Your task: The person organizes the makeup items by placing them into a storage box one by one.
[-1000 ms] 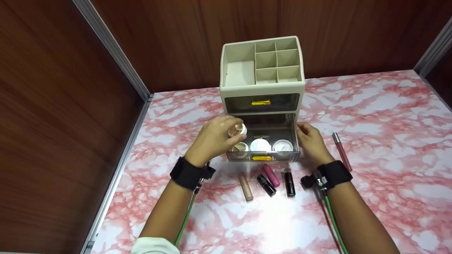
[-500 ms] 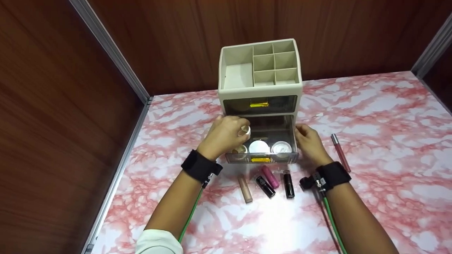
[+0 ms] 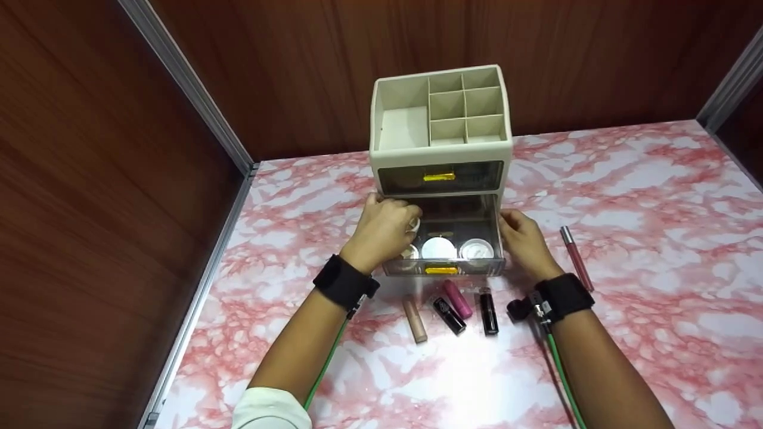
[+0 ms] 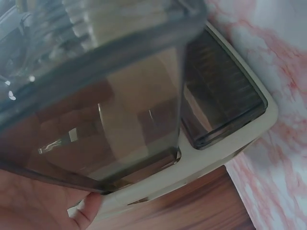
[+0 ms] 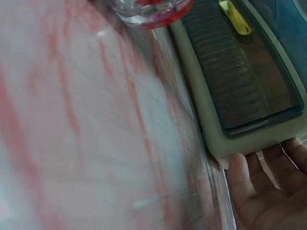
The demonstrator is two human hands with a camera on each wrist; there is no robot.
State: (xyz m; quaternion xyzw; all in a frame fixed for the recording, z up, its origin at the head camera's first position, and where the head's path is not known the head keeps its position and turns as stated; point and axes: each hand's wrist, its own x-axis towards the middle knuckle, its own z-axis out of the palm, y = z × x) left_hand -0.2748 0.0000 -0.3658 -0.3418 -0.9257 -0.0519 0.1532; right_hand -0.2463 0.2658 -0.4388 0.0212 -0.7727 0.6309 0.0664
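One cream cosmetic organizer [image 3: 441, 128] stands at 12 o'clock on the pink marble tabletop [image 3: 644, 196]. Its top tray holds seven open compartments: one large at left, six small in a grid at right. Two smoky drawers, each with one gold handle. The upper drawer [image 3: 440, 177] is shut; the lower drawer [image 3: 444, 241] is pulled out toward the person.

Left hand [image 3: 384, 229] is over the left end of the lower drawer, fingers curled round one small white jar [image 3: 412, 224], holding it just above the drawer's left rear corner. Three more round jars sit in a row at the drawer front: one tan [image 3: 409, 252] partly under the hand, one white-lidded [image 3: 439, 247] in the middle, one white [image 3: 477, 248] at right. Left wrist view shows only the drawer's smoky wall [image 4: 120, 120] and a fingertip below it.

Right hand [image 3: 524, 241] rests at 3 o'clock against the drawer's right side, fingers relaxed and fairly straight, gripping nothing; the right wrist view shows fingertips [image 5: 240, 167] touching the organizer's cream base.

On the tabletop at 6 o'clock of the drawer, four tubes lie close together: one beige [image 3: 415, 320], one black [image 3: 449, 314], one pink [image 3: 457, 298], one black with reddish top [image 3: 489, 310]. One slim lip gloss [image 3: 576, 257] lies apart, right of the right hand.
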